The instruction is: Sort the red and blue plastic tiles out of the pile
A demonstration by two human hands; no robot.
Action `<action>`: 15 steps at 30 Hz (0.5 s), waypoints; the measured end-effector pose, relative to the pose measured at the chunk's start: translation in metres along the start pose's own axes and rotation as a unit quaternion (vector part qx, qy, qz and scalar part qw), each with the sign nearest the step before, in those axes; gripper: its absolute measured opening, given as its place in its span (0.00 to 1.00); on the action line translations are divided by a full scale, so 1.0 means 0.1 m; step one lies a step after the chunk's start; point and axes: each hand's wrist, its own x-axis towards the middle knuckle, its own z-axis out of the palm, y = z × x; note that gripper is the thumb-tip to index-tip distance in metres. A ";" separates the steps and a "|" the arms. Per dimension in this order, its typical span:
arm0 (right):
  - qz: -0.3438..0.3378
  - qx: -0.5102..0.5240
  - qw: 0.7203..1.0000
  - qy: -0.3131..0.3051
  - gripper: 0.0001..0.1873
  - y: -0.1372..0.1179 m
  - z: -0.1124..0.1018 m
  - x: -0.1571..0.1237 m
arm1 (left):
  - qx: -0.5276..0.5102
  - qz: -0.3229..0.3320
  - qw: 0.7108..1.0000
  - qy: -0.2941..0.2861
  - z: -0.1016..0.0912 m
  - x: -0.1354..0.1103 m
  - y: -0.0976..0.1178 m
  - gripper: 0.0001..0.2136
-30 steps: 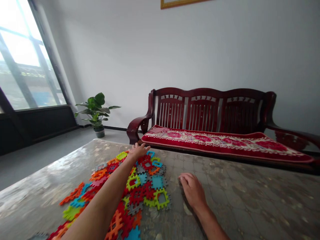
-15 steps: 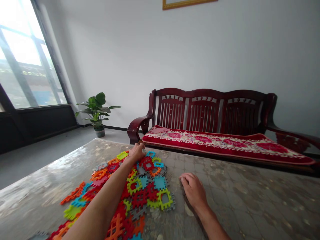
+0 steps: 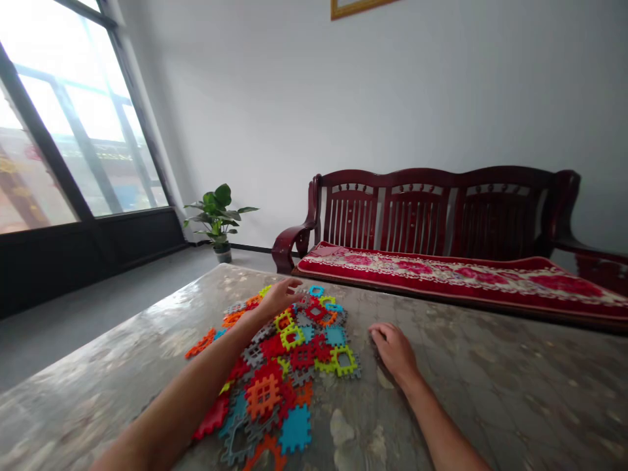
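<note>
Colourful toothed pieces [image 3: 301, 356] are lying heaped beneath my left grip [image 3: 279, 299] and nearer me, left of my right grip [image 3: 396, 354]. My left fingers are spreading open; my right ones are curling on the surface [image 3: 490, 373], how tightly I cannot tell. Beyond both, a wooden sofa [image 3: 415, 175] is standing.

Passage over the table [image 3: 490, 373] is afforded between the toothed pieces [image 3: 301, 356] and the right hand [image 3: 395, 353], and more widely to its right. The pieces are partly overhung by the left arm [image 3: 196, 379]; the far edge is backed by a bench [image 3: 415, 226].
</note>
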 end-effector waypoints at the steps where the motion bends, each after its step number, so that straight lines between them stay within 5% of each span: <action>1: -0.006 -0.003 1.000 -0.004 0.17 0.01 0.00 0.00 | -0.008 -0.007 1.000 0.001 -0.08 -0.10 -0.02 0.19; 9: -0.058 -0.092 0.991 -0.078 0.20 0.03 -0.02 -0.14 | 0.067 -0.130 0.989 -0.010 -1.04 -1.15 -0.49 0.25; 12: -0.067 -0.100 0.988 -0.093 0.22 0.01 -0.06 -0.27 | 0.127 -0.178 0.974 -0.061 -1.35 -1.55 -0.67 0.33; 15: -0.066 -0.096 0.990 -0.086 0.22 -0.02 -0.10 -0.44 | 0.143 -0.167 0.965 -0.141 -1.45 -1.87 -0.67 0.39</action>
